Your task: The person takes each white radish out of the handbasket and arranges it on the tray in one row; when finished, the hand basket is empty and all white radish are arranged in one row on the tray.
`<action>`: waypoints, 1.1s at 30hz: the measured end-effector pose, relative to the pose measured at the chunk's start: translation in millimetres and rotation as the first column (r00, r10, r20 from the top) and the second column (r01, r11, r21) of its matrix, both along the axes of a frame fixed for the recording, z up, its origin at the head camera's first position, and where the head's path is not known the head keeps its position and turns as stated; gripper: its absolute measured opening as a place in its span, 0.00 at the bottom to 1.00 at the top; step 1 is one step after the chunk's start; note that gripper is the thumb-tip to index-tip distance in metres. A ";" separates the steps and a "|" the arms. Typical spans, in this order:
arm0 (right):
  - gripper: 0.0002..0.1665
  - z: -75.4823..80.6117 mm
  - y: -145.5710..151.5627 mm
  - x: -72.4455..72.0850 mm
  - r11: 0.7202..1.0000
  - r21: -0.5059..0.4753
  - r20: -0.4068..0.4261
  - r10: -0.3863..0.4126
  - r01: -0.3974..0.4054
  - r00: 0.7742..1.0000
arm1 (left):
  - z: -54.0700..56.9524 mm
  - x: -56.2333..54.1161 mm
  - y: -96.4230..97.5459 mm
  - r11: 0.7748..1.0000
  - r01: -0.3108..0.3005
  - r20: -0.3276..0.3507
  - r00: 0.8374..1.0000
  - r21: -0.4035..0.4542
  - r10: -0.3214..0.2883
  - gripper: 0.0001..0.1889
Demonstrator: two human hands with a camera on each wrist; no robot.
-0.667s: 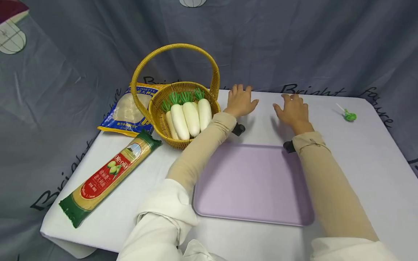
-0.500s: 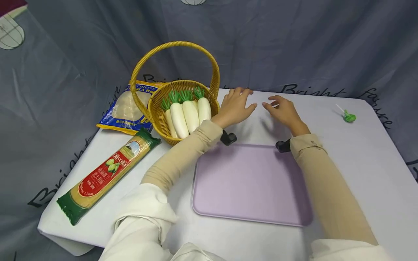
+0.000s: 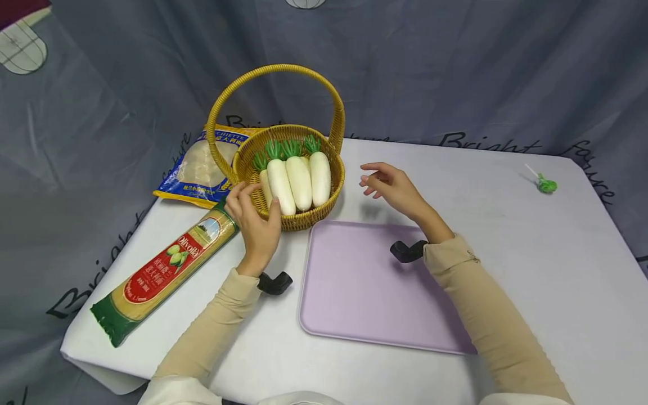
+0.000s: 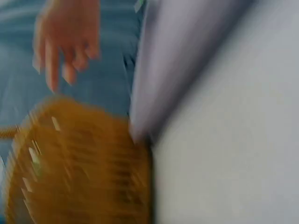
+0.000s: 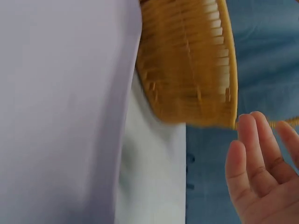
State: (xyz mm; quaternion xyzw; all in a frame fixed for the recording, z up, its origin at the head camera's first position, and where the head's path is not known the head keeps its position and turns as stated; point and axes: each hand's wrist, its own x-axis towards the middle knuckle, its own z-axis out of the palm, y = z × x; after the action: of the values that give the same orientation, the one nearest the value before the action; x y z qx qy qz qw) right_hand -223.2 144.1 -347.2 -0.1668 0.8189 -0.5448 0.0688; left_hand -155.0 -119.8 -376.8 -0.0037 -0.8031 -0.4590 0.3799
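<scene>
a: nearest first?
b: smooth lilac rectangular plastic-looking tray with a low lip (image 3: 374, 281), flat on the white cloth-covered table (image 3: 531, 253). to its left, a long pasta packet in shiny film, green ends, red label (image 3: 166, 270), lying slantwise.
a: hands?
b: left hand (image 3: 259, 229): fingers spread at the near-left rim of the round yellow wicker basket with a tall hoop handle (image 3: 306, 219); contact, can't tell. right hand (image 3: 394, 188): fingers loosely bent, pinching nothing, just off the basket's right side.
a: basket sits where?
b: between the hands, just past the tray's far left corner. inside, smooth white radishes with frilly green tops (image 3: 300, 183), side by side.
a: step, done well?
b: looks like bracketing the basket. i'd set palms opposite, low on the woven wall, press evenly, keep it level; radishes could roll. wicker probably flexes slightly.
a: further off?
b: puffy blue-and-yellow plastic bag (image 3: 199, 163), partly behind the basket; green-wrapped lollipop (image 3: 547, 184), far right; creased grey curtain (image 3: 430, 67) last.
</scene>
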 end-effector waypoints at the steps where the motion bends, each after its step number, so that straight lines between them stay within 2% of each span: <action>1: 0.22 -0.1 -3.8 2.2 0.999 -0.030 -0.001 0.018 -0.018 1.000 | -5.7 -0.4 -7.4 1.000 -0.021 0.022 1.000 0.001 0.021 0.21; 3: 0.23 -0.8 -10.3 4.9 0.995 -0.089 0.000 0.042 -0.042 0.999 | -15.4 -2.3 -18.0 0.999 -0.033 0.078 0.996 -0.013 0.034 0.25; 5: 0.25 -1.7 -17.0 6.1 0.987 -0.148 0.015 0.059 -0.056 0.998 | -23.0 -5.0 -24.0 1.000 -0.009 0.155 0.988 -0.004 0.009 0.29; 8: 0.28 -3.5 -27.4 6.4 0.967 -0.249 0.068 0.071 -0.052 0.995 | -29.1 -8.2 -27.6 0.997 0.042 0.280 0.958 0.058 -0.057 0.33; 10: 0.29 -3.8 -34.2 7.1 0.943 -0.332 0.114 0.077 -0.035 0.991 | -30.8 -9.6 -28.3 0.992 0.069 0.342 0.934 0.110 -0.103 0.34; 12: 0.30 -3.2 -40.2 7.6 0.916 -0.400 0.148 0.081 -0.015 0.986 | -31.4 -10.5 -28.5 0.987 0.089 0.375 0.917 0.137 -0.135 0.35; 15: 0.32 1.9 -48.5 8.0 0.892 -0.452 0.180 0.085 0.006 0.980 | -32.4 -11.1 -28.3 0.984 0.100 0.387 0.910 0.144 -0.149 0.35; 18: 0.34 11.4 -56.4 6.6 0.910 -0.412 0.215 0.055 0.039 0.975 | -33.3 -10.6 -27.4 0.984 0.104 0.379 0.913 0.147 -0.153 0.35; 22: 0.35 26.4 -65.8 2.4 0.953 -0.292 0.267 -0.006 0.087 0.964 | -34.9 -9.5 -27.2 0.982 0.113 0.360 0.919 0.149 -0.161 0.34; 25: 0.36 34.9 -73.3 -2.1 0.973 -0.201 0.298 -0.047 0.111 0.953 | -35.3 -8.6 -28.3 0.983 0.114 0.355 0.921 0.144 -0.159 0.34; 33: 0.36 44.0 -96.0 -11.1 0.984 -0.059 0.367 -0.136 0.169 0.920 | -34.5 -7.2 -32.0 0.983 0.119 0.357 0.920 0.139 -0.162 0.35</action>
State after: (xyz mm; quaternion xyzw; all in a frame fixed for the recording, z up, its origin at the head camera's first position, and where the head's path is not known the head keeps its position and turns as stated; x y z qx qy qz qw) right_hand -234.2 48.1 -303.2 -0.0023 0.7774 -0.6061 0.1683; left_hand -162.2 -151.8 -411.3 0.0462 -0.8299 -0.5228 0.1891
